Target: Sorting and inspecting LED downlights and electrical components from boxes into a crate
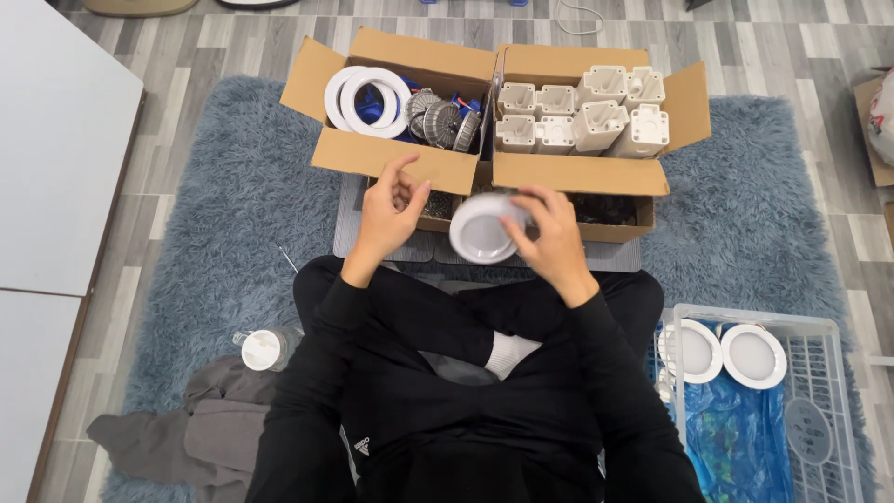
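White lamp disc (pixel 481 227) at centre, pinched by my right hand (pixel 549 237) fingers only; left hand (pixel 389 207), at 9 o'clock, half-open, empty. One-sided grip could let it tip into my lap.

This looks like a room in a home used as a small assembly workplace. The floor (pixel 764 56) is of grey wood-look planks, and a shaggy grey-blue rug (pixel 233 214) lies on it, where a person sits cross-legged. In front stand open brown cardboard boxes (pixel 484 102) filled with white plastic rings, metal finned parts and beige plastic housings. A clear plastic crate (pixel 829 410) at the side holds finished round white lamps.
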